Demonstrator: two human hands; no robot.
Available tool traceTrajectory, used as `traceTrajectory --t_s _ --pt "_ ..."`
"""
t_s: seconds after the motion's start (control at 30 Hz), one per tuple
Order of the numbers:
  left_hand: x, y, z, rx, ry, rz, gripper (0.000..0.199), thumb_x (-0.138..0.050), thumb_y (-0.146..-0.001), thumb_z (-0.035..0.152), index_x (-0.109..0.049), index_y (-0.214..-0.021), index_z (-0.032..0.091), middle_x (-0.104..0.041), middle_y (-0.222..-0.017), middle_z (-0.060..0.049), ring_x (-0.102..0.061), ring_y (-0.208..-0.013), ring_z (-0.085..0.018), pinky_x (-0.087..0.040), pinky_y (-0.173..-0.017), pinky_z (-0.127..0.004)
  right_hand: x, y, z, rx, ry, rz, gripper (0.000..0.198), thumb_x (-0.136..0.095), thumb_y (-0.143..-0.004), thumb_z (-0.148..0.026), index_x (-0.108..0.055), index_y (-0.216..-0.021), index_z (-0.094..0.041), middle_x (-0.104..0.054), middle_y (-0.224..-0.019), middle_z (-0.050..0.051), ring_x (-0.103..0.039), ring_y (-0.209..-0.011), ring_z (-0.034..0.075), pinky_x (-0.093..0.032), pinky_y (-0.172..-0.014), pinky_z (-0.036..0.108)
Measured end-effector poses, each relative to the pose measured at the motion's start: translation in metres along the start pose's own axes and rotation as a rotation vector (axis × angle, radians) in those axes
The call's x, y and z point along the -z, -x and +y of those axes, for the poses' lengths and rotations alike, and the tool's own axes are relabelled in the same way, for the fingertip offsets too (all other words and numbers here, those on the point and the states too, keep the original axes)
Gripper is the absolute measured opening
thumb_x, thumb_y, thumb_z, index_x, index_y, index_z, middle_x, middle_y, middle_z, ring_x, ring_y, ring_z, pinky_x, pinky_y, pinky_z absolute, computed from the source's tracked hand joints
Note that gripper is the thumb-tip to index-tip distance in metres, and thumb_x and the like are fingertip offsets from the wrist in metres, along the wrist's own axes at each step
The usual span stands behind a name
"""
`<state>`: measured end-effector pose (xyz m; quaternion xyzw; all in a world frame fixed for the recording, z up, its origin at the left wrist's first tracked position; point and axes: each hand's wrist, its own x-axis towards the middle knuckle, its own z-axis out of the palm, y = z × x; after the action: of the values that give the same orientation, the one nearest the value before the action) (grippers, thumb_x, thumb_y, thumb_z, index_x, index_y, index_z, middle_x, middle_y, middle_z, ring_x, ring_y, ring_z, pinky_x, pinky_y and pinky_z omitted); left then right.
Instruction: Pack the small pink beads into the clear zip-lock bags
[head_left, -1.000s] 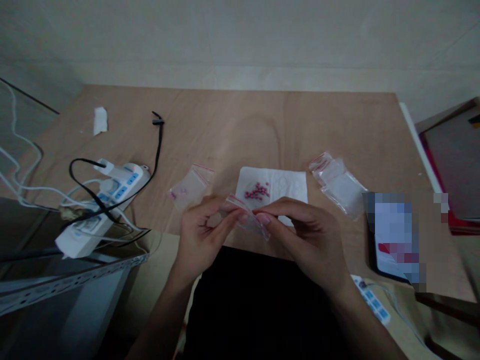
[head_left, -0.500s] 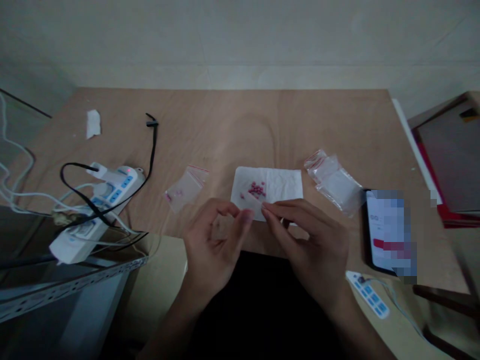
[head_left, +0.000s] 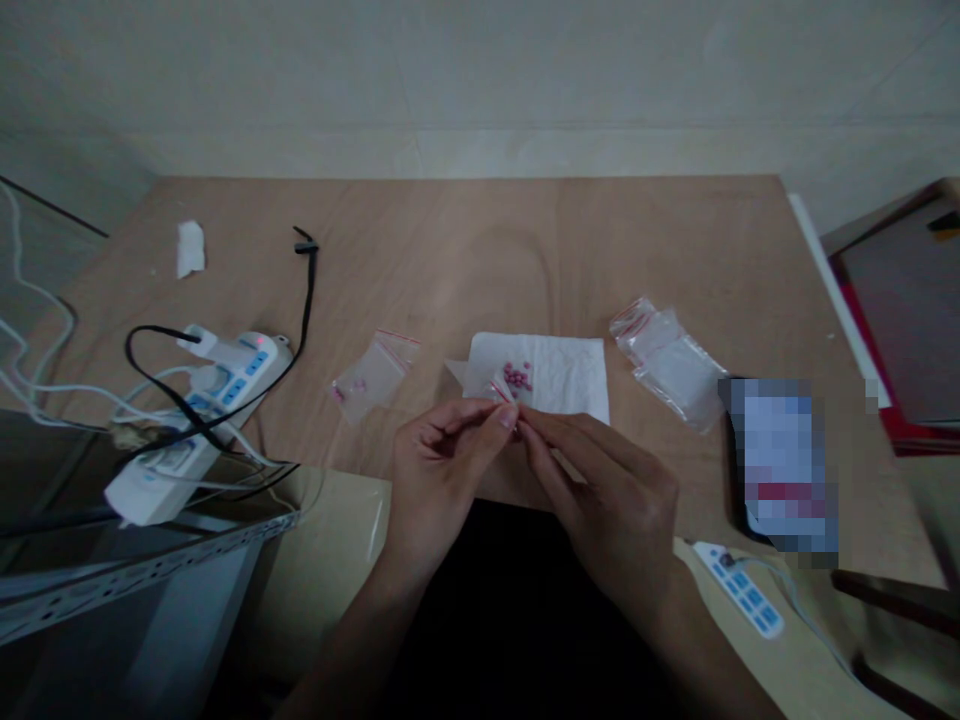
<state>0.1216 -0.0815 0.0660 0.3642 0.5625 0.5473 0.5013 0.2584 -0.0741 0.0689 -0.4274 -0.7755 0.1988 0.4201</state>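
Note:
Above the near part of the white paper sheet [head_left: 574, 365], my two hands meet fingertip to fingertip. My left hand [head_left: 457, 455] pinches a small clear zip bag [head_left: 501, 387] with a red line along its mouth. My right hand [head_left: 604, 480] is closed on the same edge, thumb and forefinger pressed together; most of the bag is hidden by fingers. Just beyond lies a cluster of small dark-pink beads [head_left: 517, 377] on the paper. Left of it, a zip bag with a few pink pieces [head_left: 371, 380] rests flat on the table.
A stack of clear zip bags [head_left: 667, 365] lies to the right, beside a phone [head_left: 784, 470]. On the left a white power strip [head_left: 247, 375] sits among black and white cables. Another power strip [head_left: 739, 590] is below the table's front edge. A white scrap [head_left: 190, 250] lies far left.
My hands have come together. My left thumb and forefinger, apart from the bag before, now pinch its edge beside my right fingertips.

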Motion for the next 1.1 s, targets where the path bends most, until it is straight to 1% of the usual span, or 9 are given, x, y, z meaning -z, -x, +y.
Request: traceTrajectory --t_s 0.17,0.3,0.4,0.5,0.6,0.67,0.77,0.93,1.1 --pt "-0.003 0.002 0.000 -0.137 -0.250 0.009 0.005 -0.070 -0.079 0.022 -0.072 -0.077 0.018 -0.076 -0.077 -0.002 -0.070 -0.072 -0.014 -0.058 -0.071 -0.026 -0.002 0.000 0.004 -0.037 0.097 0.041 0.016 -0.060 -0.089 -0.012 -0.072 -0.097 -0.018 -0.078 -0.080 0.004 -0.073 -0.066 0.017 -0.060 -0.059 0.026" --pt "0.001 0.004 0.002 -0.244 -0.515 0.095 0.006 -0.067 -0.075 0.018 -0.066 -0.070 0.019 -0.067 -0.063 0.002 -0.061 -0.057 -0.011 -0.051 -0.058 -0.023 0.005 -0.005 0.006 -0.155 0.271 0.169 0.008 -0.063 -0.087 -0.016 -0.070 -0.086 -0.021 -0.074 -0.067 0.001 -0.068 -0.052 0.015 -0.052 -0.047 0.025" --pt "0.006 0.003 0.009 -0.271 -0.589 0.092 0.011 -0.064 -0.074 0.017 -0.059 -0.065 0.020 -0.059 -0.056 0.005 -0.054 -0.051 -0.010 -0.045 -0.051 -0.023 0.011 -0.008 0.008 -0.144 0.243 0.120 0.010 -0.063 -0.086 -0.018 -0.064 -0.077 -0.023 -0.070 -0.063 0.000 -0.065 -0.052 0.014 -0.053 -0.048 0.025" --pt "0.009 0.001 0.017 -0.298 -0.660 -0.041 0.016 -0.056 -0.081 0.018 -0.054 -0.066 0.020 -0.055 -0.059 0.004 -0.053 -0.055 -0.011 -0.043 -0.053 -0.024 0.014 -0.008 0.016 -0.073 0.058 -0.005 0.012 -0.060 -0.084 -0.016 -0.064 -0.095 -0.021 -0.074 -0.088 0.006 -0.071 -0.082 0.020 -0.060 -0.071 0.033" --pt "0.008 0.001 0.021 -0.291 -0.684 -0.198 0.020 -0.046 -0.090 0.018 -0.052 -0.071 0.020 -0.056 -0.066 0.002 -0.053 -0.061 -0.012 -0.042 -0.057 -0.026 0.013 -0.007 0.025 -0.008 -0.234 -0.196 0.058 -0.067 -0.082 -0.024 -0.047 -0.137 -0.023 -0.054 -0.142 0.013 -0.052 -0.132 0.026 -0.047 -0.106 0.047" --pt "0.007 0.001 0.022 -0.294 -0.678 -0.263 0.022 -0.041 -0.094 0.019 -0.049 -0.074 0.021 -0.057 -0.069 0.002 -0.052 -0.062 -0.012 -0.041 -0.058 -0.026 0.012 -0.007 0.031 0.045 -0.381 -0.321 0.085 -0.078 -0.075 -0.037 -0.036 -0.148 -0.027 -0.043 -0.153 0.012 -0.040 -0.141 0.028 -0.037 -0.114 0.051" --pt "0.008 0.000 0.023 -0.296 -0.683 -0.326 0.022 -0.038 -0.097 0.022 -0.049 -0.077 0.021 -0.056 -0.071 0.001 -0.051 -0.062 -0.012 -0.040 -0.058 -0.026 0.010 -0.008 0.037 0.033 -0.488 -0.367 0.093 -0.086 -0.064 -0.041 -0.042 -0.145 -0.031 -0.055 -0.142 0.010 -0.050 -0.134 0.028 -0.041 -0.112 0.048" --pt "0.012 -0.002 0.029 -0.279 -0.721 -0.369 0.023 -0.044 -0.097 0.026 -0.051 -0.076 0.020 -0.055 -0.068 0.003 -0.048 -0.058 -0.011 -0.037 -0.055 -0.025 0.005 -0.005 0.042 -0.087 -0.630 -0.263 0.076 -0.087 -0.063 -0.040 -0.056 -0.132 -0.034 -0.068 -0.119 0.005 -0.062 -0.118 0.025 -0.044 -0.108 0.047" --pt "0.015 -0.003 0.039 -0.272 -0.770 -0.381 0.023 -0.049 -0.092 0.022 -0.052 -0.069 0.020 -0.052 -0.060 0.004 -0.047 -0.054 -0.010 -0.035 -0.050 -0.024 0.004 -0.006 0.039 -0.179 -0.735 -0.221 0.055 -0.085 -0.065 -0.041 -0.066 -0.115 -0.029 -0.069 -0.105 0.004 -0.067 -0.099 0.022 -0.055 -0.088 0.038"
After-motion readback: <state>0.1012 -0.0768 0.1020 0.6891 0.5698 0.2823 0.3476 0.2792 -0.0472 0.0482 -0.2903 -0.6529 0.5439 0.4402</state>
